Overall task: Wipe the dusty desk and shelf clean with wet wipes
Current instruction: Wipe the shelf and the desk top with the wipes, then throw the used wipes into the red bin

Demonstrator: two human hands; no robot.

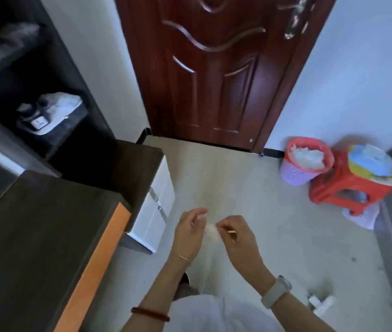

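Both forearms are bare, with no sleeve reaching into view. The left hand (pixel 189 232) has a thin gold chain bracelet (pixel 183 257) at the wrist, and farther up the same forearm sits a dark red beaded bracelet (pixel 150 314) (the beads blur into one band). The right hand (pixel 239 238) has a pale cream wristwatch with a rounded case and a wide smooth strap (pixel 276 292). Below the arms shows a white garment (pixel 218 315) on the torso. The fingernails are short and unpainted.
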